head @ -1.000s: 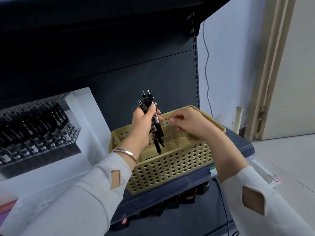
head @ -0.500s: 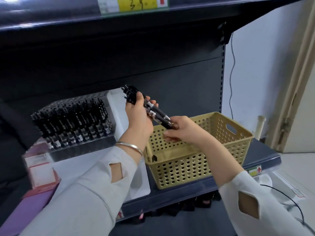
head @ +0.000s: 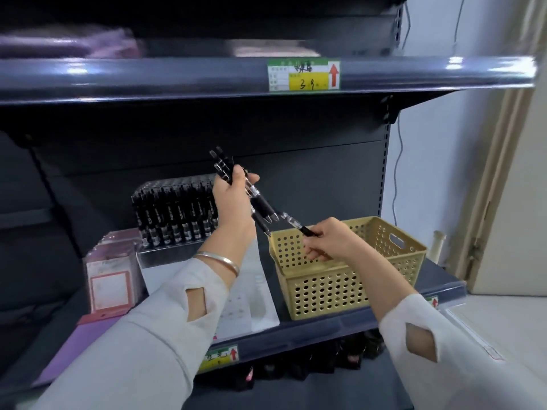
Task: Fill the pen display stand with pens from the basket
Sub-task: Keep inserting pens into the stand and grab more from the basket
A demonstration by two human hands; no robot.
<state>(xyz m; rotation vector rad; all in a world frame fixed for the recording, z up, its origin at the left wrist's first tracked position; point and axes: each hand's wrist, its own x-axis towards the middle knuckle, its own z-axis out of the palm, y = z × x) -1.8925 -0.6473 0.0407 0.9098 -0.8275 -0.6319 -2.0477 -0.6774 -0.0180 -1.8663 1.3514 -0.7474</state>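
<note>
Gripping a bundle of pens (head: 225,170) in the left hand (head: 233,208) above the shelf (head: 441,279) | pinching a single pen (head: 297,225) in the right hand (head: 331,241) just over the basket (head: 340,294) | well along, judging by the largely stocked pen display stand (head: 177,214) at left | left to slot: the held pens; basket contents hidden.

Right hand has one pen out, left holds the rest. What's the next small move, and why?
Probably swing the right hand leftward to the display stand and slot in its single pen: that pen is held separately from the bundle in the left hand, above the basket.
</note>
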